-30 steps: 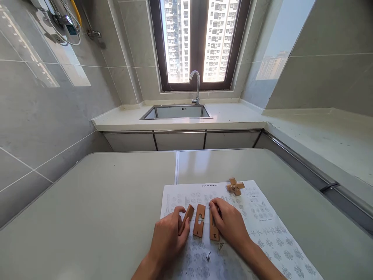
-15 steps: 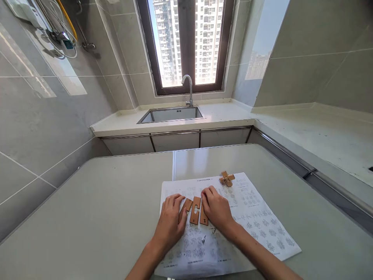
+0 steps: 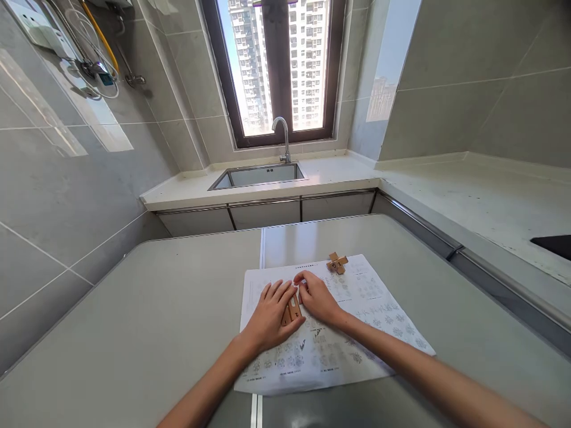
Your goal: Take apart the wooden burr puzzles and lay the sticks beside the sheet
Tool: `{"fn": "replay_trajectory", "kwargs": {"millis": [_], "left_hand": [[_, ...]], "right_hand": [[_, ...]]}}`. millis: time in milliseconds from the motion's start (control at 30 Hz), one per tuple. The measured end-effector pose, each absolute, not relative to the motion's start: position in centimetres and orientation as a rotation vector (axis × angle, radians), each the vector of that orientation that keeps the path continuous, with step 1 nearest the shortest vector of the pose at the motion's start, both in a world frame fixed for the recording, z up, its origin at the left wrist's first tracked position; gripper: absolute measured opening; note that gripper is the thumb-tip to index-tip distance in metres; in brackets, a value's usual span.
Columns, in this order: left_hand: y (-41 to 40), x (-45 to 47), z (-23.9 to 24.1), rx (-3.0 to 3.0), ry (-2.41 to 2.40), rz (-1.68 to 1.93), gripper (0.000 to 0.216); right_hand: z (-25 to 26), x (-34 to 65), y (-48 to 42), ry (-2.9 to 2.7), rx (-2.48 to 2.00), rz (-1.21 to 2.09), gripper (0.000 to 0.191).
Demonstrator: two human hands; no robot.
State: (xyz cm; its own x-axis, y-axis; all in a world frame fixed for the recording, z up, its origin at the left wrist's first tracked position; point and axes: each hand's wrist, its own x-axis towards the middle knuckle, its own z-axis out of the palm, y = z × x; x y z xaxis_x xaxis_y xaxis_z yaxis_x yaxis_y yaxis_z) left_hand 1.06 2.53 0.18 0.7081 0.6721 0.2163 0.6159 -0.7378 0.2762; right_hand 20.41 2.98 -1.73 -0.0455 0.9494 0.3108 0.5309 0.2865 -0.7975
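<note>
While both hands bunch over the wooden pieces, left hand lies flat on them, right hand fingers curled against their right edge, long axis pointing away.

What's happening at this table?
A person has both hands on flat wooden pieces lying on a printed sheet on the table. The left hand covers most of them; the right hand presses in beside it. A small wooden cross sits apart at the sheet's far edge.
</note>
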Motion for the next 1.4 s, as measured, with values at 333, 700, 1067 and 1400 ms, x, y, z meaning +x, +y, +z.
{"fn": "replay_trajectory", "kwargs": {"millis": [333, 700, 1067, 1400], "left_hand": [[6.6, -1.8, 0.3, 2.734, 1.055, 0.552, 0.05], [10.6, -7.0, 1.5, 2.719, 0.97, 0.522, 0.052], [14.3, -9.2, -0.4, 2.235, 1.715, 1.016, 0.037], [18.1, -10.3, -1.6, 1.919, 1.921, 1.005, 0.037]], "right_hand": [[-2.2, 21.0, 3.4, -1.689, -1.271, 0.744, 0.015], [-1.7, 21.7, 4.5, -1.711, -1.294, 0.867, 0.019], [-1.1, 21.6, 5.0, -1.995, -1.369, 0.643, 0.02], [-1.0, 22.2, 4.9, -2.579, -1.294, 0.16, 0.02]]}}
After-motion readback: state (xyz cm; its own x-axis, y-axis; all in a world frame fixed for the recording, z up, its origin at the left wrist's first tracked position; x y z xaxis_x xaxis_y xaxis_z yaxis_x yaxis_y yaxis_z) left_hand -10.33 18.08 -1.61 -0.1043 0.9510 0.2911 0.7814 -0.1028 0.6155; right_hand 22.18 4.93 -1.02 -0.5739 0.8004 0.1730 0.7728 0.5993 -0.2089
